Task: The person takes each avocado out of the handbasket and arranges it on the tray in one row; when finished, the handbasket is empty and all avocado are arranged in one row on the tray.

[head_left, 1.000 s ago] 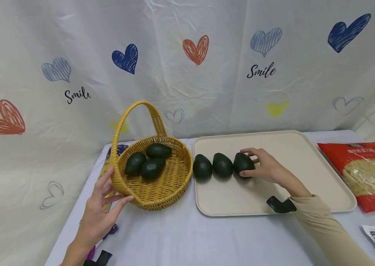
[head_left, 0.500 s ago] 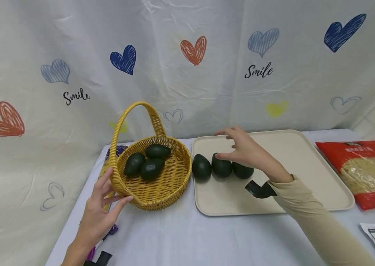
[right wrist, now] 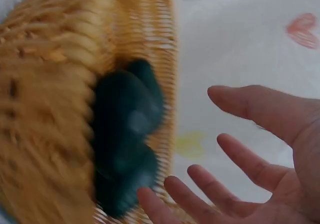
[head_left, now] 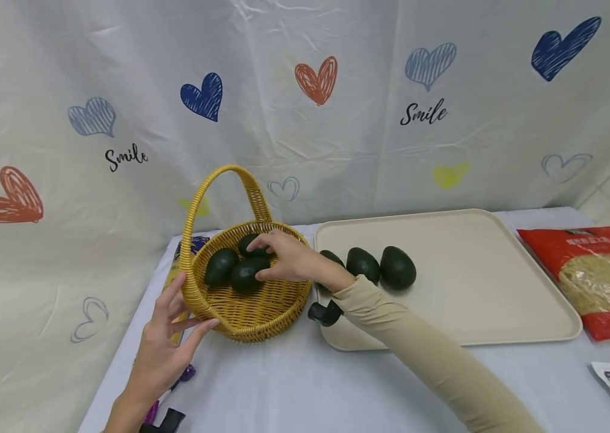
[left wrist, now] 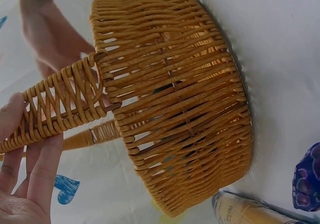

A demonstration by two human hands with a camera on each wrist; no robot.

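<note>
The basket is on the left part of the desk, with three avocados inside. To its right lies the tray; on its left half, three other avocados form one row. Right of the tray is a bag. Behind the desk hangs a curtain.

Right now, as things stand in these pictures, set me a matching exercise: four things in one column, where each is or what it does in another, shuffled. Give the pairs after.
Column one
1. Left hand
2. Right hand
3. Beige tray
4. Red-ended packet

Column two
A. Bears a row of three dark green avocados
B. Hovers over the basket, holding nothing
C. Lies to the right of the tray
D. Holds the basket by its handle

Pairs: 1-D, 2-B, 3-A, 4-C
</note>
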